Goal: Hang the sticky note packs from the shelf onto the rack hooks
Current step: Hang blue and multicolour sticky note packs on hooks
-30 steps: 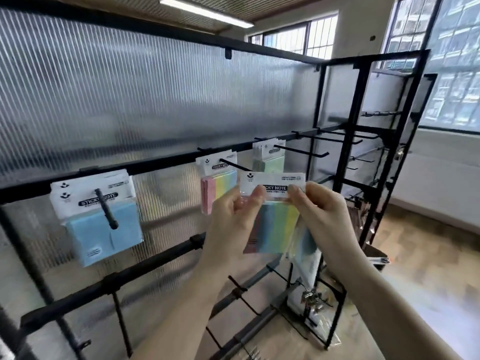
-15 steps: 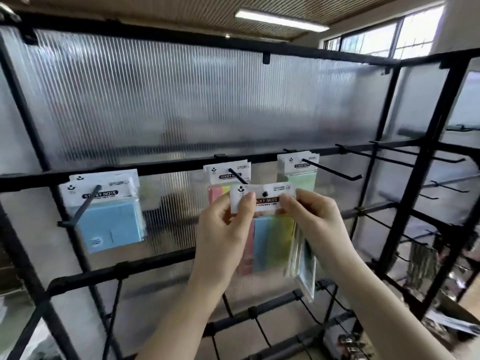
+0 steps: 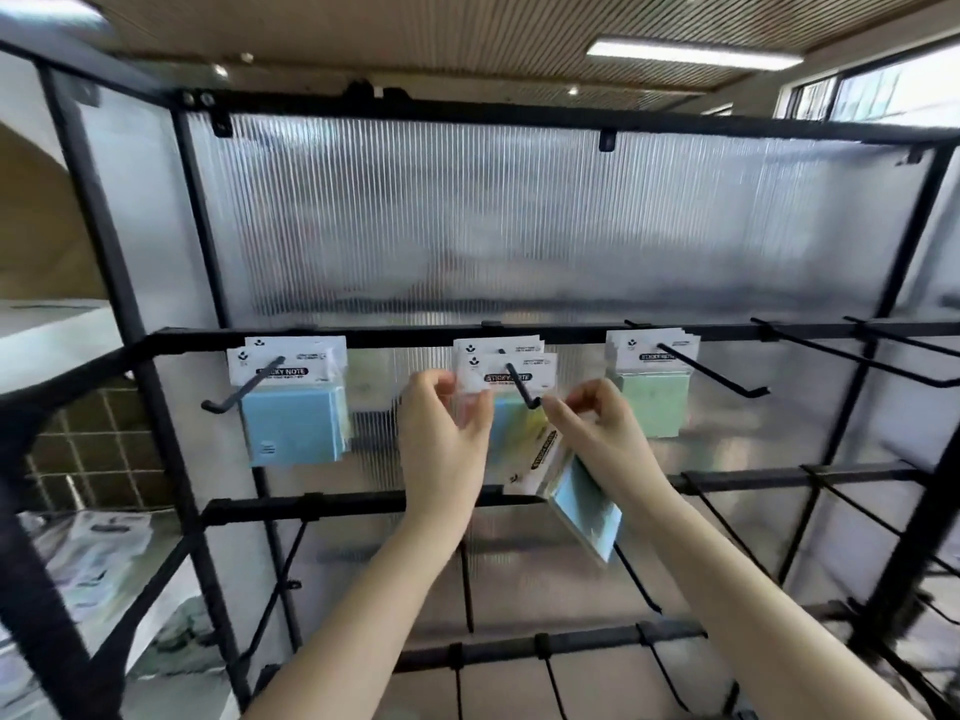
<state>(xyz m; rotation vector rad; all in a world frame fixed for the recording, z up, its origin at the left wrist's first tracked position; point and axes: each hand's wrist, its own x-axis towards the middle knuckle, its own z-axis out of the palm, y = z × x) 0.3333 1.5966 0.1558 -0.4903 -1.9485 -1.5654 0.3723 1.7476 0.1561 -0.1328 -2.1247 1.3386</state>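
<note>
A multicolour sticky note pack (image 3: 506,379) hangs on the middle hook (image 3: 521,389) of the black rack (image 3: 395,337), in front of another pack of the same kind. My left hand (image 3: 441,444) pinches this front pack's left edge. My right hand (image 3: 605,433) has its fingertips by the hook's tip at the pack's right edge. Its lower fingers grip spare packs (image 3: 584,504), which hang tilted below the palm, a light blue face showing.
Blue packs (image 3: 291,428) hang on the left hook and green packs (image 3: 652,402) on the hook to the right. Several bare hooks (image 3: 810,356) jut out further right and on lower bars. A shelf (image 3: 62,330) stands at left, with wrapped packs (image 3: 88,558) below it.
The pack that both hands held up in front of the hook now sits threaded on the middle hook. The view has swung left and upward.
</note>
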